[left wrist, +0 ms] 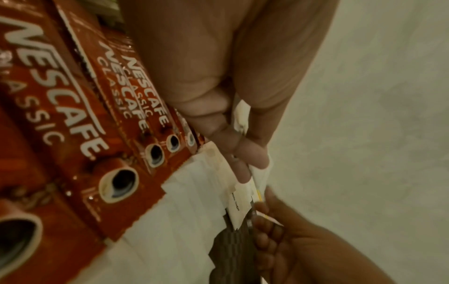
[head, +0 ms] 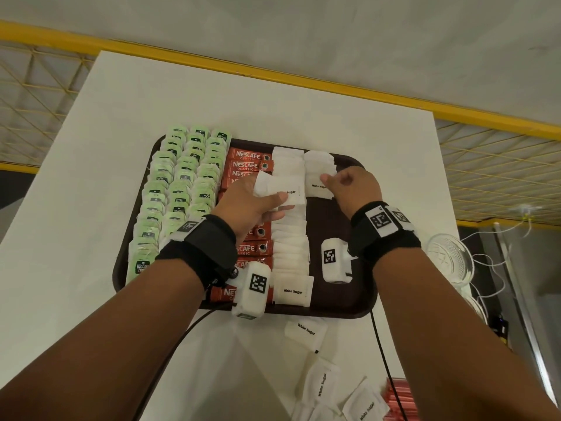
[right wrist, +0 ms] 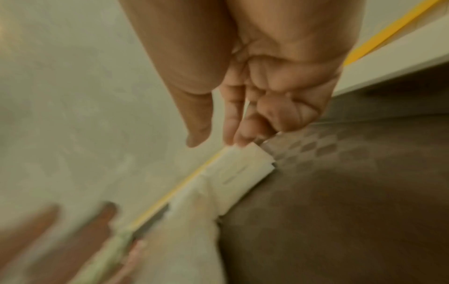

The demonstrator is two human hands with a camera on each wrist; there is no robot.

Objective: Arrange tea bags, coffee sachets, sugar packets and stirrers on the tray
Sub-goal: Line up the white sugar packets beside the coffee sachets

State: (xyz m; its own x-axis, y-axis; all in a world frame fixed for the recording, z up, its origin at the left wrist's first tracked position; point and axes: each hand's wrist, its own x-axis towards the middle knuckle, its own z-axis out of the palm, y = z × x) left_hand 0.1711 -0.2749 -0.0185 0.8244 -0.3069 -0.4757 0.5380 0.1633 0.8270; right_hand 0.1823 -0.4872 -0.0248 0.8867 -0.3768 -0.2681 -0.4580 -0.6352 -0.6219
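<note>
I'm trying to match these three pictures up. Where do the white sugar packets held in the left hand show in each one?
Head: the sugar packets sit at picture centre, fanned out of the left hand.
Left wrist: a white sliver between the fingertips, right of centre.
Right wrist: not clearly in it; the lower left is blurred.
Shared landmark: the dark tray.

White table point(head: 91, 147) occupies the centre of the head view. Beyond the fingers, a yellow rail point(head: 303, 80) runs diagonally, with yellow wire mesh point(head: 36, 95) to either side. Grey wall point(head: 334, 31) behind (mottled finish). Lighting dim and even.
</note>
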